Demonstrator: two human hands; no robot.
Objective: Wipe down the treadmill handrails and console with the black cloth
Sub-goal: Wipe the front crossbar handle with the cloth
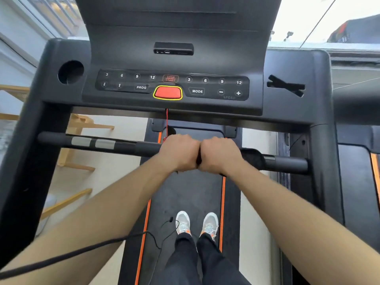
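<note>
The black front handrail (123, 146) runs crosswise below the console (172, 87), with two silver sensor pads on its left part. My left hand (178, 152) and my right hand (219, 154) are clenched side by side around the middle of this bar, knuckles touching. The black cloth (251, 158) is wrapped round the bar and sticks out just right of my right hand; a dark strip of it shows between the hands. How far it reaches under my left hand is hidden.
A red safety key (168, 92) sits in the console with its red cord (166, 120) hanging toward my hands. A cup holder (70, 72) is at the left, a taped X (285, 85) at the right. My shoes (196, 223) stand on the belt. A black cable (82, 251) crosses my left arm.
</note>
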